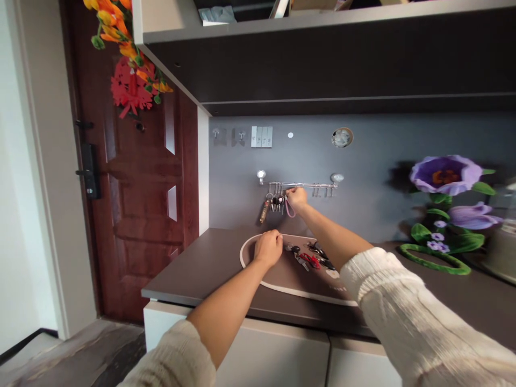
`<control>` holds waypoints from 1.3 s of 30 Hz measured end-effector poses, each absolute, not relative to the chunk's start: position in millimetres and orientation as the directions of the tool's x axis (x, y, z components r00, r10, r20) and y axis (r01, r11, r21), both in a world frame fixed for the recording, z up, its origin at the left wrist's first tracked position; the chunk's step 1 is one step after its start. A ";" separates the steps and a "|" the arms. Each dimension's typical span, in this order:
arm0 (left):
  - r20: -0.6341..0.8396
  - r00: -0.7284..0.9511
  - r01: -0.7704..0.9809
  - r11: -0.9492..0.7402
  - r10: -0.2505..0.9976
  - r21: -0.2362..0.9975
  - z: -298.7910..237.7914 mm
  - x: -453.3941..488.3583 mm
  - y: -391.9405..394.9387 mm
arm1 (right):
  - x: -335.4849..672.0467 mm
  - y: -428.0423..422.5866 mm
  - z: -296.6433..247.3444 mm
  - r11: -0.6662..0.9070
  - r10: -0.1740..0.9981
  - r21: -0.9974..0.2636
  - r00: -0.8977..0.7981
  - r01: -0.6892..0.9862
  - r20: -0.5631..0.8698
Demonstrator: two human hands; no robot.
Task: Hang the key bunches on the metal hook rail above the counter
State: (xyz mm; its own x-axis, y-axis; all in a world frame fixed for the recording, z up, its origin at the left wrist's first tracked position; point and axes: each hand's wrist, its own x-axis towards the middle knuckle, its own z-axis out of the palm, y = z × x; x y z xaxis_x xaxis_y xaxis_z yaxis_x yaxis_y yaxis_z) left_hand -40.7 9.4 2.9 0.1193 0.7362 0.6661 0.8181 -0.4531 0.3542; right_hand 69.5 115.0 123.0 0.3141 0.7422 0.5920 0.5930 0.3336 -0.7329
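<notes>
1. Worktop [185, 263]: carries the mat and every loose set; nothing of the job lies directly on its bare part that I can see.
2. Mat [282, 279]: brown, pale border, rounded left end; lies flat on the worktop, under the rail.
3. Rail [310, 185]: runs level above the mat; left portion loaded, right end not; I'd call the job part-way.
4. Loose keys [301, 262]: scattered on the mat between the two forearms; includes a red cord [310, 261] and a black fob [326, 264]; exact count not readable, pieces overlap and the right forearm may hide more; this is the part left off the rail.
5. Left hand [269, 247]: rests at the mat, fingers curled under, just left of the loose keys; cannot tell if it holds anything, underside hidden.
6. Right hand [297, 200]: up at the rail, fingertips pinched on the pink strap, just right of the hung sets.
7. Hung keys [276, 202]: several sets in a tight row on the rail's left part; brown tag [264, 211] hangs tilted at the far left; these count as placed.
8. Pink strap [289, 209]: loop dangles below the pinch; whether its top is seated on a hook is hidden by the fingers.
9. Bare hooks [316, 192]: a few, right of the right hand; room for more.
</notes>
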 end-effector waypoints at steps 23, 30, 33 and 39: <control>0.614 0.006 0.840 -0.338 0.789 0.425 4.7 -42.7 9.9 | 74.4 116.1 101.1 0.287 0.769 -0.720 0.296 0.632 0.566; 0.619 0.008 0.843 -0.338 0.786 0.418 3.3 -43.8 10.6 | 76.4 109.5 101.8 0.295 0.789 -0.736 0.279 0.609 0.547; 0.622 0.020 0.843 -0.348 0.783 0.411 3.0 -44.3 10.6 | 78.9 115.3 99.2 0.329 0.803 -0.756 0.253 0.566 0.539; 0.608 0.043 0.851 -0.348 0.793 0.394 2.7 -44.1 11.3 | 83.7 125.8 95.1 0.383 0.800 -0.763 0.226 0.521 0.555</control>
